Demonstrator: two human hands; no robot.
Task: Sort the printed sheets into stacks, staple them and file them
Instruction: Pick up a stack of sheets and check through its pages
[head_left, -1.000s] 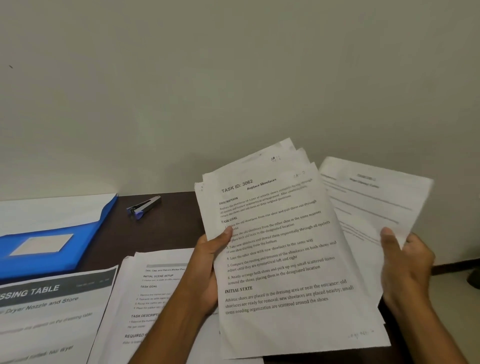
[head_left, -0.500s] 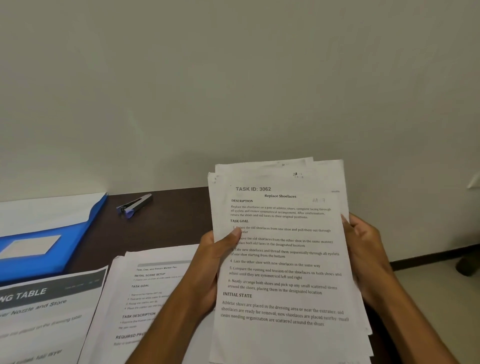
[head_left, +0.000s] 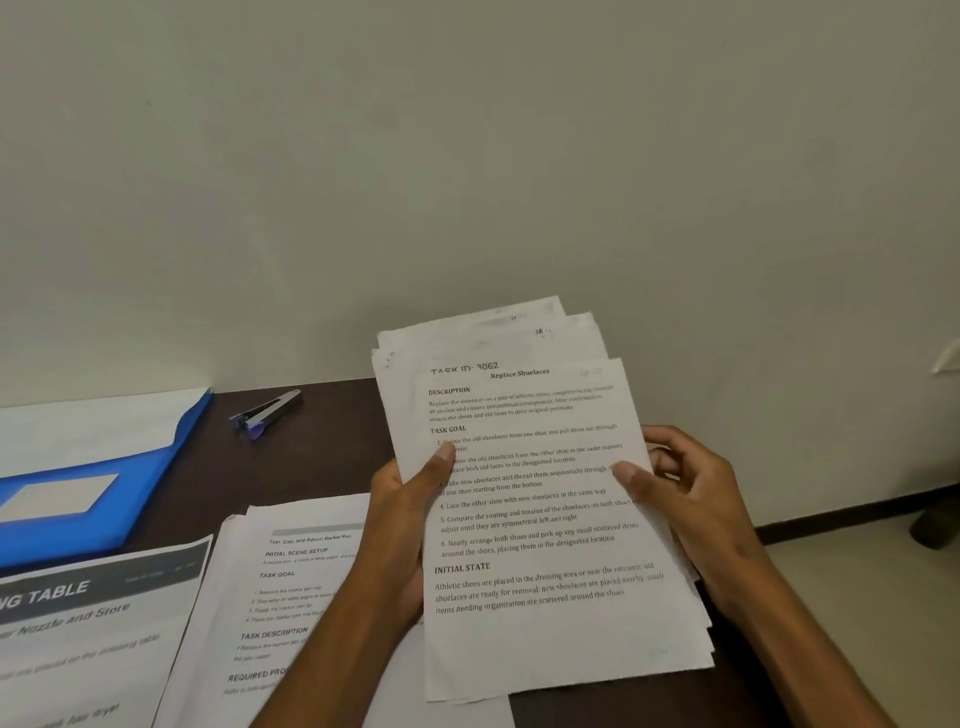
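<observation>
The person holds a fanned bundle of printed sheets (head_left: 540, 519) up above the dark worktop (head_left: 332, 447), its front page headed "Replace Shoelaces". The left hand (head_left: 410, 514) grips the bundle's left edge, thumb pressed on the front page and fingers hidden behind the paper. The right hand (head_left: 691, 499) holds the right edge, thumb on the front and fingers curled round the back. So the bundle sits between the two grips, pinched at both sides about mid-height, with the top corners splayed out of line.

The step in hand looks like squaring or leafing through this set before it joins a stack. To do it well, the grips would best loosen slightly so the sheets can slide, then the lower edge could be tapped on the worktop to bring the corners flush; clamping tight would probably lock in the skew.

On the worktop lie a stack headed "INITIAL SCENE SETUP" (head_left: 291, 587) just left of the left forearm, another sheet reading "TABLE" (head_left: 88, 623) farther left, a blue folder (head_left: 104, 467) beyond those, and a stapler (head_left: 267, 413) near the wall.
</observation>
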